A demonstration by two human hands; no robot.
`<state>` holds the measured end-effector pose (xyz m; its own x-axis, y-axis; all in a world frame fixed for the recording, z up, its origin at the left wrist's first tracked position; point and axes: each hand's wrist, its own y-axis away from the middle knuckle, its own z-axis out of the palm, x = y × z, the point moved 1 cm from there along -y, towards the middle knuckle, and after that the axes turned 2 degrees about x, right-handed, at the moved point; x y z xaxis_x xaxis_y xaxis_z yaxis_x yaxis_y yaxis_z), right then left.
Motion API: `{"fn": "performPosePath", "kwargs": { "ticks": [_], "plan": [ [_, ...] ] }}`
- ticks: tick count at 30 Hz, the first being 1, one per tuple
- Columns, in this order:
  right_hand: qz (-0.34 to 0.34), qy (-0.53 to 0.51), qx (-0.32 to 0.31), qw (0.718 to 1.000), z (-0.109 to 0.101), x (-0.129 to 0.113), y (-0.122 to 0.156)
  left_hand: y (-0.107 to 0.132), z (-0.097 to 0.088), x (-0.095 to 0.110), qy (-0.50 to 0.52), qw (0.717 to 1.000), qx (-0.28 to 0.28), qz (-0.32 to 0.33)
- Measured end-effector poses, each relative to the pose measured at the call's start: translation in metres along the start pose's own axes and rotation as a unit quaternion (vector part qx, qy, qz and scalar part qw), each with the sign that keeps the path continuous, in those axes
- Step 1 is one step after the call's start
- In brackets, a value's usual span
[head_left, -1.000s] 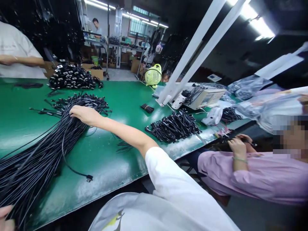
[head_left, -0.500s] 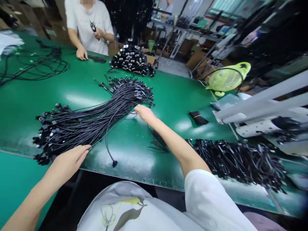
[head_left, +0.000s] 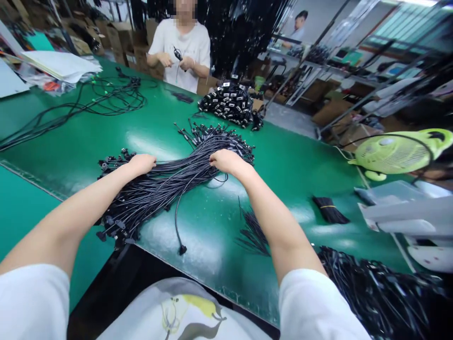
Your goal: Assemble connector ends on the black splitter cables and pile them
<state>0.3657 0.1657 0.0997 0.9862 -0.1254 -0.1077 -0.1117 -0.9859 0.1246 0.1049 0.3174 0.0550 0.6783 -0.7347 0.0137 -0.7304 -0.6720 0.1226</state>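
Observation:
A large bundle of thin black cables (head_left: 170,177) lies across the green table, with connectors heaped at both ends. My left hand (head_left: 142,164) is closed on cables at the far side of the bundle, near its left end. Fingers curled, my right hand (head_left: 224,161) grips cables near the bundle's right end. Exactly how many strands each hand holds is hidden. One loose cable hangs out of the bundle toward me, its black plug (head_left: 182,250) resting on the table.
Cable ties (head_left: 255,233) lie by my right forearm, with a banded black bundle (head_left: 331,210) farther right. A pile of black cables (head_left: 378,288) fills the right front. Behind stand a connector heap (head_left: 228,101) and a co-worker (head_left: 182,52). A green fan (head_left: 392,151) is at right.
My left hand has moved from the near side of the bundle to its far side. My right hand remains near the right end. The view has shifted left; the co-worker's hands came together.

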Motion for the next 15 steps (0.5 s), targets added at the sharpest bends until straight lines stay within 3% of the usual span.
{"fn": "performPosePath", "kwargs": {
  "ticks": [2, 5, 6, 10, 13, 15],
  "plan": [
    [0.002, 0.000, 0.012, 1.000, 0.003, -0.004, 0.000, -0.007, -0.008, -0.012, 0.002, 1.000, 0.023, -0.012],
    [-0.047, -0.034, 0.002, 0.998, 0.008, -0.014, 0.003, 0.005, -0.037, -0.018, 0.036, 0.991, 0.128, -0.014],
    [-0.063, -0.054, 0.029, 0.996, 0.009, -0.019, 0.002, 0.011, -0.049, -0.015, 0.052, 0.985, 0.164, -0.004],
    [-0.076, -0.074, 0.240, 0.965, 0.002, -0.034, -0.017, 0.048, -0.104, 0.010, 0.060, 0.960, 0.266, 0.057],
    [-0.037, -0.019, 0.230, 0.972, -0.002, -0.022, -0.033, 0.081, -0.137, 0.018, 0.033, 0.946, 0.318, 0.059],
    [0.023, -0.014, 0.250, 0.968, -0.003, -0.008, -0.036, 0.103, -0.151, 0.013, 0.057, 0.946, 0.316, 0.042]
  ]
}}
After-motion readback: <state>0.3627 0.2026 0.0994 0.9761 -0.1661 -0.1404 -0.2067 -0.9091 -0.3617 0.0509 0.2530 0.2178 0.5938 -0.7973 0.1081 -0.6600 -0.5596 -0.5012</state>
